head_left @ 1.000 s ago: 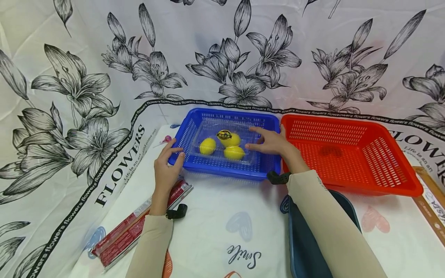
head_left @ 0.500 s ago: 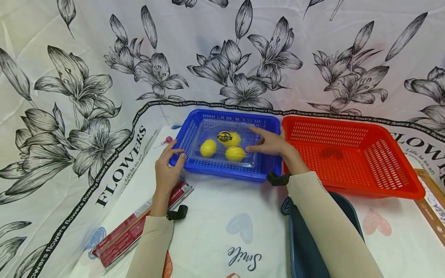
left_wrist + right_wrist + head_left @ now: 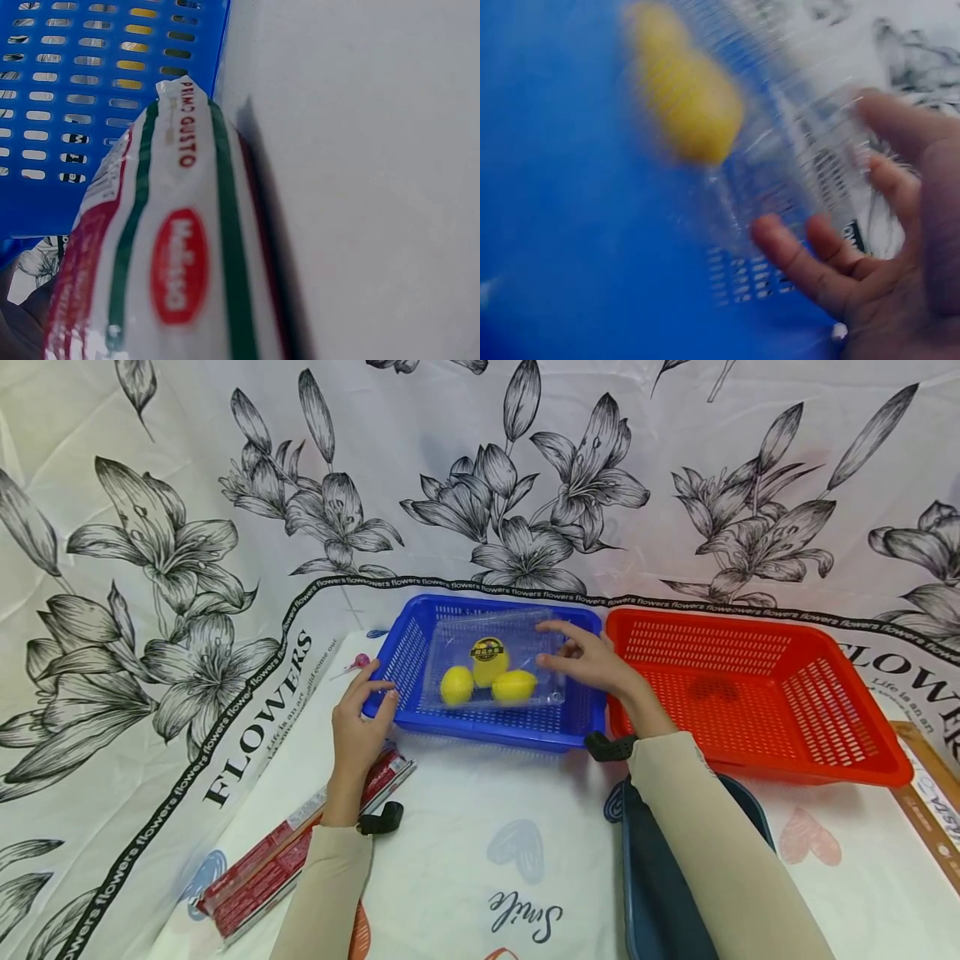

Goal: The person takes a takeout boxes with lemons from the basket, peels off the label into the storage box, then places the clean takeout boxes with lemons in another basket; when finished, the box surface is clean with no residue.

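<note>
A clear plastic box [image 3: 450,643] with a black-and-yellow label sits tilted over the blue basket [image 3: 495,739]. Inside it, three lemons [image 3: 513,687] lie toward the near side. My right hand [image 3: 588,658] grips the box's right end, thumb and fingers curled at its edge. In the right wrist view, the fingers [image 3: 802,262] meet the see-through wall of the box, which is blurred there. At the basket's left rim, my left hand [image 3: 358,727] pinches the corner between thumb and fingers; most of this hand is out of the left wrist view.
A red basket [image 3: 750,760] stands right of the blue one. Below it a dark blue tray [image 3: 660,877] is partly covered by the right sleeve. Long red packets [image 3: 262,877], one marked Melissa [image 3: 180,266], lie under the left forearm. A pink lollipop [image 3: 362,661] lies beside the left hand.
My right hand has shifted slightly and tilted the clear box up at its far side. The lemons have slid toward the near edge. My left hand stays at the basket's rim.
</note>
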